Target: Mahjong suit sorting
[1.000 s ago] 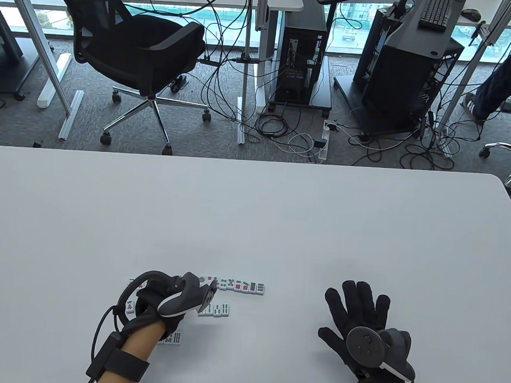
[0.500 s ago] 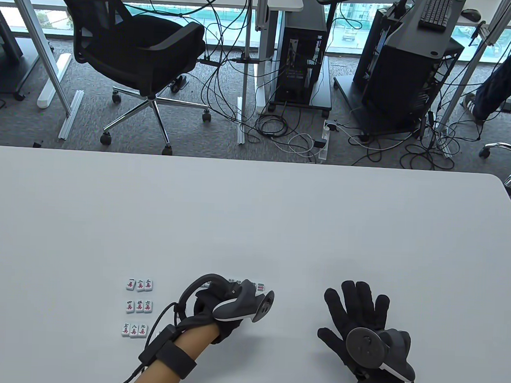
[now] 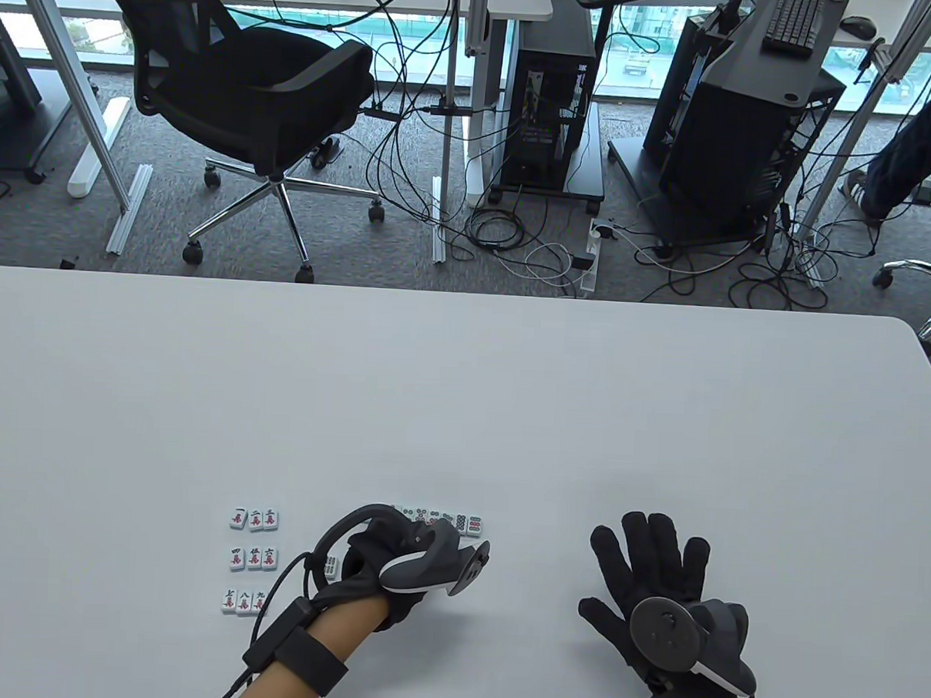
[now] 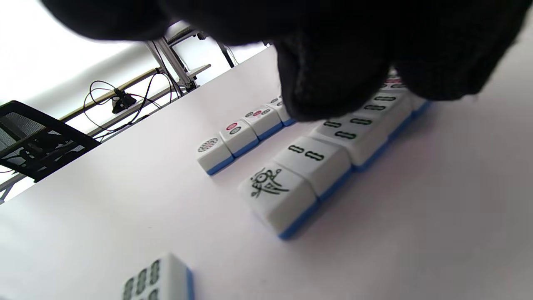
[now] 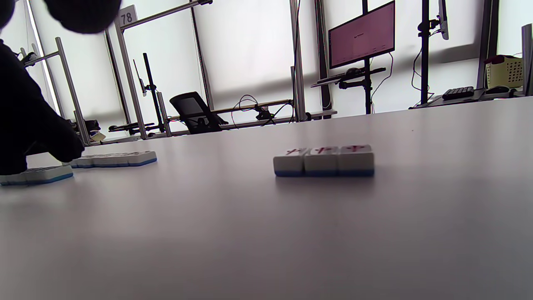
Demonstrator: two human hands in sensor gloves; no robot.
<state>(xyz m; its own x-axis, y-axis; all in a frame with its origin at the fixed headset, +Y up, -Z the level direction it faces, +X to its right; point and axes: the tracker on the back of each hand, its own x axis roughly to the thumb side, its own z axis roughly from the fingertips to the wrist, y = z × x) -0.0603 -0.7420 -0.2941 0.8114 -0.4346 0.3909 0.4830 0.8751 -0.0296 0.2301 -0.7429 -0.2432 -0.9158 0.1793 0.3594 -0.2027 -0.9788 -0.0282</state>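
Mahjong tiles lie face up near the table's front edge. Character tiles [image 3: 252, 559] form a three-by-three grid on the left. A row of circle tiles [image 3: 442, 520] lies to its right; it also shows in the left wrist view [image 4: 239, 139]. My left hand [image 3: 395, 550] is bent over the bamboo row [image 3: 331, 565]. In the left wrist view its fingers [image 4: 333, 83] press on top of that row [image 4: 316, 160], which starts with a bird tile [image 4: 277, 196]. Whether they grip a tile is hidden. My right hand [image 3: 649, 565] lies flat, fingers spread, holding nothing.
A loose bamboo tile [image 4: 160, 279] lies apart from the row in the left wrist view. The right wrist view shows three red-marked tiles [image 5: 324, 160] side by side. The white table [image 3: 463, 395] stretches far beyond the tiles; an office chair [image 3: 245, 100] stands past its far edge.
My left hand has moved from the character tiles on the left to the bamboo row, uncovering the grid, then slid slightly back left. My right hand has not moved.
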